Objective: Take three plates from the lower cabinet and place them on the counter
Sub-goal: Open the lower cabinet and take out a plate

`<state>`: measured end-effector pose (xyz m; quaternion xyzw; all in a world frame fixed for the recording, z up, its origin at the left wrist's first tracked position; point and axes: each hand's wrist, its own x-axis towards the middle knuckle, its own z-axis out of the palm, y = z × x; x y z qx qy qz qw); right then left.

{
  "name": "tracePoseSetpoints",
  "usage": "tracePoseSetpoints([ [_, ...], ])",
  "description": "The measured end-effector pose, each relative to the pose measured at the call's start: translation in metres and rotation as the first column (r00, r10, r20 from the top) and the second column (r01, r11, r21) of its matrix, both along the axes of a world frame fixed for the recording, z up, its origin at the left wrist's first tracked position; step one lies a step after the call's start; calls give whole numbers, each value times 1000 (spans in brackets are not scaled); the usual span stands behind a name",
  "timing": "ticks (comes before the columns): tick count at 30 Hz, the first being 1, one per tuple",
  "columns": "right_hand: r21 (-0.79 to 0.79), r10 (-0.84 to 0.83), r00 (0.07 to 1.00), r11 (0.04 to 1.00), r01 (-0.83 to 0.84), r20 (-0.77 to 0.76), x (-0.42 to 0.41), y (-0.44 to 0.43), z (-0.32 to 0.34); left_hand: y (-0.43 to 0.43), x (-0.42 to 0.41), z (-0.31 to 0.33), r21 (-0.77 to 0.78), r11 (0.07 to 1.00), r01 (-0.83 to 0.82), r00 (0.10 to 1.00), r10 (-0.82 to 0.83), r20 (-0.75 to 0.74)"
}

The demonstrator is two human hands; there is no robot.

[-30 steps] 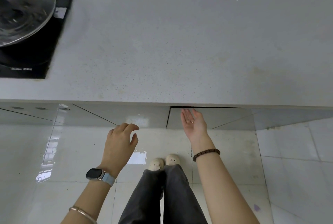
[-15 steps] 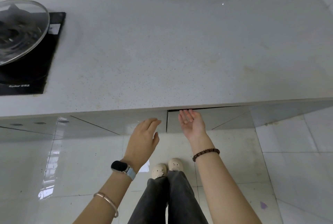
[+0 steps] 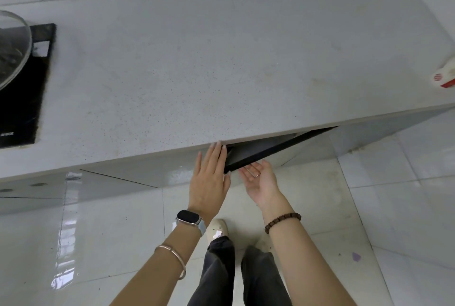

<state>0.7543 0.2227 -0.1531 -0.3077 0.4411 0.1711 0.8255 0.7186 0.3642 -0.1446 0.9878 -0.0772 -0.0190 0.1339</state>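
The lower cabinet door (image 3: 283,148) under the counter (image 3: 221,71) stands ajar, its dark top edge swung out to the right. A dark gap shows behind it; no plates are visible inside. My left hand (image 3: 209,177) is flat with fingers straight, resting against the door's free left edge just below the counter lip. My right hand (image 3: 261,181) is palm up, its fingertips touching the door's lower corner. Neither hand holds anything.
A black induction cooker (image 3: 22,88) with a glass lid (image 3: 12,49) sits at the counter's left end. A white and red bottle (image 3: 445,76) lies at the right edge. My legs and shoes (image 3: 218,229) stand on the glossy tiled floor.
The cabinet door has swung from nearly closed to ajar. My left hand moved right and up to the door's edge. The view shifted right, revealing the bottle.
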Motion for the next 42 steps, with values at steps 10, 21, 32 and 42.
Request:
tracePoseSetpoints([
  [10, -91, 124, 984, 987, -136, -126, -39, -35, 9, -9, 4, 3, 97, 993, -70, 998, 70, -4],
  [21, -169, 199, 955, 956, -238, -221, -115, -131, 20, -54, -1, 11, 134, 973, -187, 981, 192, -21],
  [32, -342, 265, 932, 876, -340, -247, -148, -229, 24, -121, 10, 16, 146, 988, -56, 998, 55, 8],
  [42, -502, 309, 903, 754, -423, -298, -153, -310, 26, -174, 22, 5, 156, 987, 37, 998, -43, 35],
])
